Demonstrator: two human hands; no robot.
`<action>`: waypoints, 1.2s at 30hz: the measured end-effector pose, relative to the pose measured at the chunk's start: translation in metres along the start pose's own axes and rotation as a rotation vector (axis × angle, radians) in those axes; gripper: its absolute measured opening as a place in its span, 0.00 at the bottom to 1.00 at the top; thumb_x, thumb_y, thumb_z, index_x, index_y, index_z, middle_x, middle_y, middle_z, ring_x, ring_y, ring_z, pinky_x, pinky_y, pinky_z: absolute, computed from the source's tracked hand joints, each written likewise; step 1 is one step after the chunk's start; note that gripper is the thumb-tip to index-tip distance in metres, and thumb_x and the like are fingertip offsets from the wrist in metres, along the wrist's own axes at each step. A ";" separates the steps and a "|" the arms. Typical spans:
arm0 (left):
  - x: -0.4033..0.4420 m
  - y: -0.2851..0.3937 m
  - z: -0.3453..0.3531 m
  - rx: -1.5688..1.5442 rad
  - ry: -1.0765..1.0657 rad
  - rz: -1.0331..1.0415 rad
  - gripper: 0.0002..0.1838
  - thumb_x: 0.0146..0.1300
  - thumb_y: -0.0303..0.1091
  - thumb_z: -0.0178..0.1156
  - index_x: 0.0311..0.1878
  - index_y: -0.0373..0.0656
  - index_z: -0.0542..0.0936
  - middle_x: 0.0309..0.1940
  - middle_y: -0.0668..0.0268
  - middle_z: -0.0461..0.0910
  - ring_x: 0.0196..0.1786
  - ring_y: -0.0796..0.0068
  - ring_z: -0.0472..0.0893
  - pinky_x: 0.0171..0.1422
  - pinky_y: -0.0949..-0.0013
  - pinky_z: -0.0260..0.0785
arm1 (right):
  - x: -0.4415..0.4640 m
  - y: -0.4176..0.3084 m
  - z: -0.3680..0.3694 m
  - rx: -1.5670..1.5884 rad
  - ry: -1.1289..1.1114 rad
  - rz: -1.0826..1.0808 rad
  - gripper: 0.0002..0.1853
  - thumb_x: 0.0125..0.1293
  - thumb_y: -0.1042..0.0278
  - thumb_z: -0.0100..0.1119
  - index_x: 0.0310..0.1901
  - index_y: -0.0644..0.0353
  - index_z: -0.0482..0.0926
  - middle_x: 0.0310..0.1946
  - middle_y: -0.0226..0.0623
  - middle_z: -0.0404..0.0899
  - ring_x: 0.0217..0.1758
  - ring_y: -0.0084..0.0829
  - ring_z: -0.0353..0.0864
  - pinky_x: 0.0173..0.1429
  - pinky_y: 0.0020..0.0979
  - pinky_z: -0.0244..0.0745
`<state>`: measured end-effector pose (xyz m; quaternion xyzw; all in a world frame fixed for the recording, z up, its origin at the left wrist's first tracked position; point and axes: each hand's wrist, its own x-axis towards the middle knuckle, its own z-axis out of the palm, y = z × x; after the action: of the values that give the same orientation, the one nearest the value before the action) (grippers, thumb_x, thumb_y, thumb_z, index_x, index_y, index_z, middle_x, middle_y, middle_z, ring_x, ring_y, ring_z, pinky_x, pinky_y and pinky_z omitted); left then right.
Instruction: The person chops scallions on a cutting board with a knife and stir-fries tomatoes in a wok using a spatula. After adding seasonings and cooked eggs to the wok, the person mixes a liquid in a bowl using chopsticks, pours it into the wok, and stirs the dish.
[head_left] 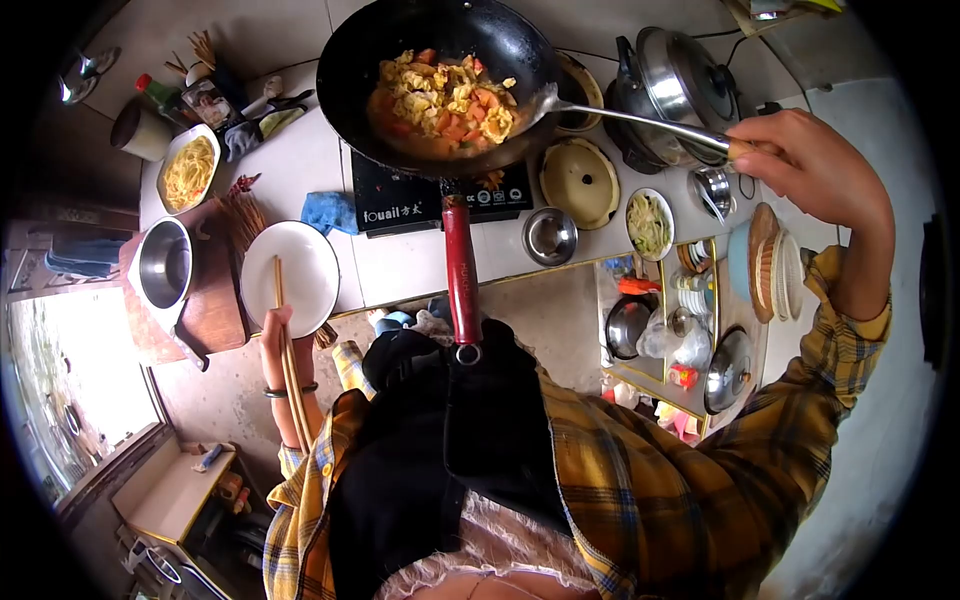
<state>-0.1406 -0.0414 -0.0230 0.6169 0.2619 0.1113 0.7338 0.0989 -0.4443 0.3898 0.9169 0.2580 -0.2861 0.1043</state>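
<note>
A black wok with a red handle sits over the induction cooker. Scrambled egg with tomato pieces lies in its bottom. My right hand is closed around the wooden end of a metal spatula, whose blade rests at the wok's right inner wall. Lower left, my left hand is closed on a pair of chopsticks and on the near rim of a white bowl. The bowl looks bare inside, with the chopsticks' ends across it.
Left on the counter are a plate of shredded food, a steel pot on a cutting board, and a blue cloth. To the right stand a pressure cooker, a small steel bowl and a dish of sliced greens.
</note>
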 end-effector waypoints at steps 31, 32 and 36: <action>-0.013 0.033 0.028 -0.233 0.058 -0.118 0.02 0.65 0.25 0.58 0.38 0.38 0.74 0.37 0.62 0.76 0.39 0.76 0.75 0.44 0.72 0.72 | 0.130 0.032 0.076 -0.024 0.470 -0.101 0.17 0.74 0.62 0.44 0.33 0.68 0.73 0.21 0.53 0.72 0.27 0.57 0.71 0.36 0.45 0.69; -0.013 0.039 0.030 -0.267 0.061 -0.151 0.02 0.65 0.24 0.58 0.38 0.38 0.74 0.37 0.63 0.75 0.39 0.77 0.74 0.43 0.73 0.72 | 0.121 0.024 0.067 0.024 0.440 -0.084 0.17 0.74 0.62 0.44 0.34 0.69 0.73 0.22 0.54 0.72 0.29 0.58 0.71 0.37 0.46 0.69; -0.012 0.040 0.031 -0.311 0.094 -0.252 0.04 0.64 0.22 0.57 0.39 0.39 0.73 0.35 0.64 0.75 0.37 0.78 0.74 0.40 0.75 0.70 | 0.130 0.001 0.072 0.079 0.566 -0.155 0.15 0.74 0.63 0.46 0.36 0.69 0.74 0.25 0.57 0.74 0.33 0.61 0.72 0.39 0.48 0.70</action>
<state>-0.1280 -0.0643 0.0219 0.4526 0.3506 0.0863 0.8154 0.1571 -0.4157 0.2564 0.9411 0.3349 -0.0359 -0.0296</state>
